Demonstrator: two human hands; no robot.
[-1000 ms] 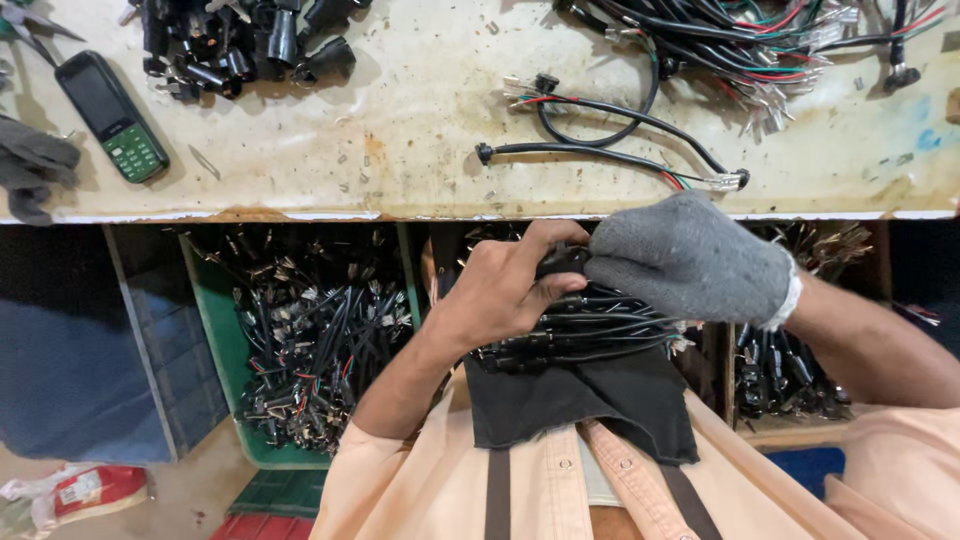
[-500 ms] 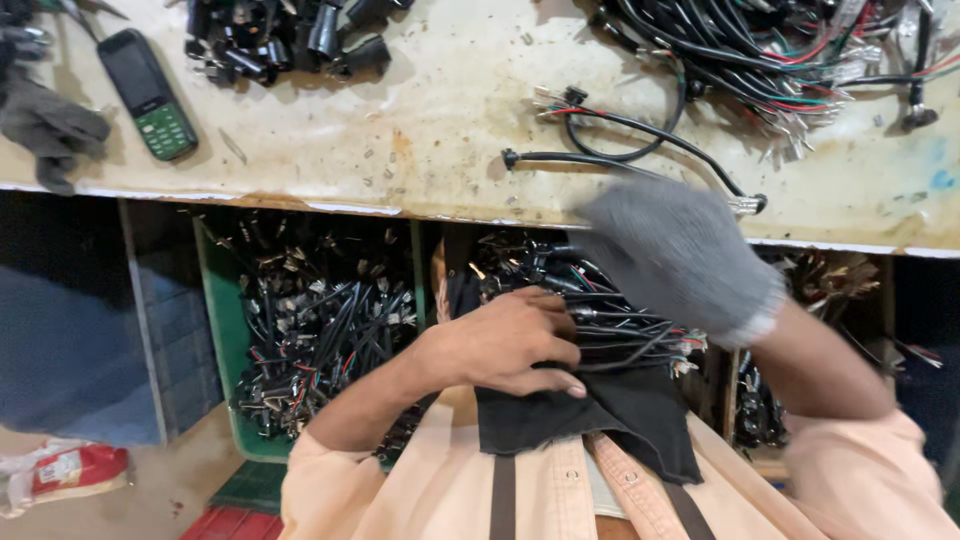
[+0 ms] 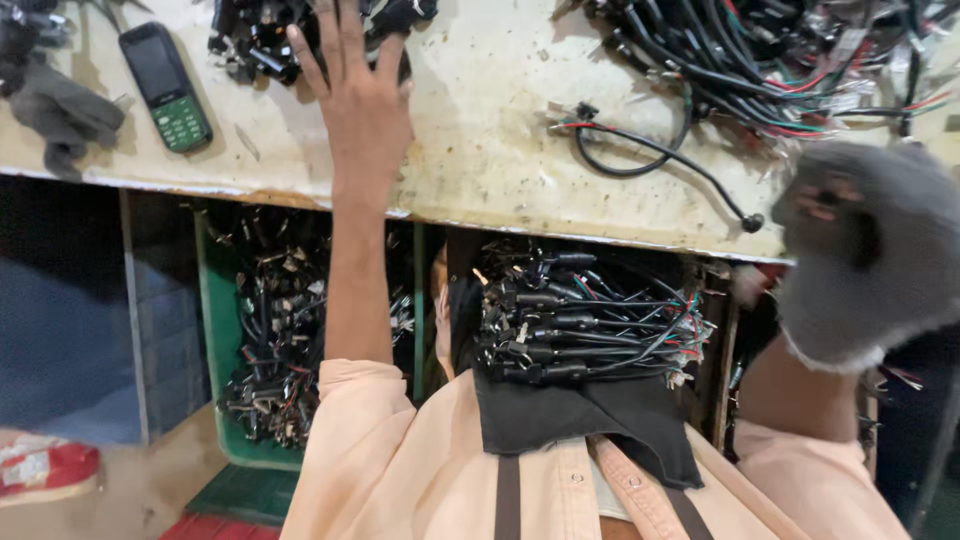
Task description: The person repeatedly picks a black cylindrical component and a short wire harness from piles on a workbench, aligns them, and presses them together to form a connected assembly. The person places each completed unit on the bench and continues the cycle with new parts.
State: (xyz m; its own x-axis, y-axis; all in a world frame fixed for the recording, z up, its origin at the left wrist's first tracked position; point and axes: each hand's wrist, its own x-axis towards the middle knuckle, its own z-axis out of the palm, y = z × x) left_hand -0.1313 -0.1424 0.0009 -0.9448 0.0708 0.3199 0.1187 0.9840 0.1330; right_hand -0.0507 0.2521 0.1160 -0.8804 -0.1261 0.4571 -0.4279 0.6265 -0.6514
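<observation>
The bare left hand (image 3: 355,95) lies flat with fingers spread on the stained, pale worktop (image 3: 480,130), its fingertips touching a heap of black plastic connectors (image 3: 300,35) at the far edge. The right hand (image 3: 865,250), in a fuzzy grey knit glove, is blurred and curled loosely beyond the near edge, holding nothing visible. A bundle of black wired connectors (image 3: 580,320) rests on dark cloth (image 3: 590,415) in the lap, below the near edge.

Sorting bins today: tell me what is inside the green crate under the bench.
The green crate holds a tangle of black connector cables. The left forearm covers its right side, and its bottom is hidden.
</observation>
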